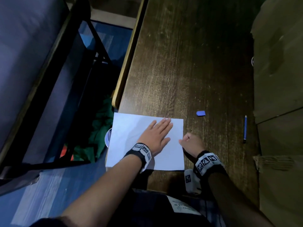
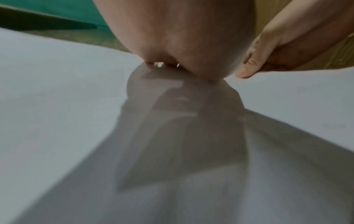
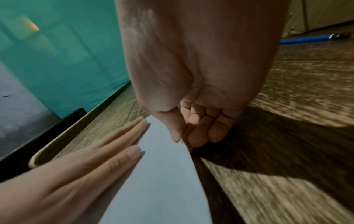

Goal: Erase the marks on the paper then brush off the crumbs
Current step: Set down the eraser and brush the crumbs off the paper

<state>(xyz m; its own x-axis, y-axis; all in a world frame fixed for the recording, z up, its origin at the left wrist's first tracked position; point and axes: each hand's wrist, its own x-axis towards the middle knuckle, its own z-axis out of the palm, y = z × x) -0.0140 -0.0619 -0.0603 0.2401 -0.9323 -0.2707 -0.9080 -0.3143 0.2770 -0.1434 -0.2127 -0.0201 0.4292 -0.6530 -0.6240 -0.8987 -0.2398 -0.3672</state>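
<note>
A white sheet of paper lies near the front of the dark wooden table, and I see no marks on it. My left hand presses flat on the sheet with straight fingers; the left wrist view shows its palm on the paper. My right hand pinches the sheet's right edge, with the thumb on top and curled fingers beside and under the paper. A blue eraser lies loose beyond the sheet's far right corner. No crumbs are visible.
A blue pencil lies to the right, near cardboard boxes along the table's right side. The paper's left edge overhangs the table's left edge. A dark chair frame and green cloth sit below left. A small tagged device rests at the front.
</note>
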